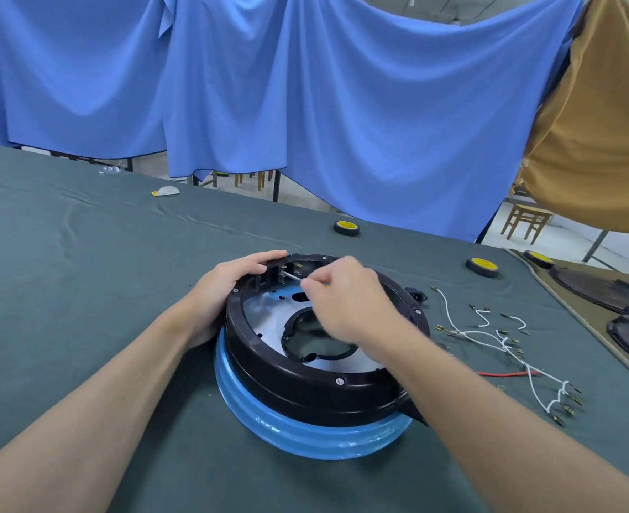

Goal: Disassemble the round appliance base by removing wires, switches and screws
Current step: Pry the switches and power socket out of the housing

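The round appliance base [298,379], a black ring on a blue body, lies upside down on the green table cloth. My left hand [227,283] grips its far left rim, fingers curled over the edge. My right hand [346,298] is over the open inside and holds a thin screwdriver [293,276]. The tool's metal tip points at the switch terminals [287,270] on the far inner wall. A screw [339,381] sits in the near rim.
Loose white wires with brass terminals [505,346] and a red wire [505,374] lie to the right of the base. Two yellow-topped black discs [347,227] [483,266] rest farther back. Dark round covers [601,286] lie at the right edge.
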### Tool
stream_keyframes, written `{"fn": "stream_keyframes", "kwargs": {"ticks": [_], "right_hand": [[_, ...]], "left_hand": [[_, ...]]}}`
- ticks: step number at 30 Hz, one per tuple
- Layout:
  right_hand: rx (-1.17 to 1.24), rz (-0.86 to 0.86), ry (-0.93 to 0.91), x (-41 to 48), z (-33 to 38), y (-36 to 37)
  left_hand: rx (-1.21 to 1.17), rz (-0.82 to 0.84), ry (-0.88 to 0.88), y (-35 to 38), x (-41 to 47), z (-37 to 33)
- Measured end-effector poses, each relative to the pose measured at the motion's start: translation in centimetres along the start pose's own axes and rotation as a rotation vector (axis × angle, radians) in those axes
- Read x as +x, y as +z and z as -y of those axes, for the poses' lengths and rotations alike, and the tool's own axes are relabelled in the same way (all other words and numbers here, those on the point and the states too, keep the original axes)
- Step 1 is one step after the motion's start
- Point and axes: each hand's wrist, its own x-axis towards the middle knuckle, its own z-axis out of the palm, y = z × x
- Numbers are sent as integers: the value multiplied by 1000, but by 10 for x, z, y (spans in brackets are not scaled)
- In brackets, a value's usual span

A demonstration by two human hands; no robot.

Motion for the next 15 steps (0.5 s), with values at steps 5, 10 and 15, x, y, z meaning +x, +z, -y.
{"fn": "stream_keyframes", "kwargs": {"ticks": [5,10,15], "right_hand": [[-142,-73,-88,2,2,12],[861,104,388,3,4,5],[226,-86,54,-6,6,12]], "left_hand": [[4,-13,9,1,-1,0],[-7,-15,4,2,-1,0],[10,-43,16,2,2,0]]}}
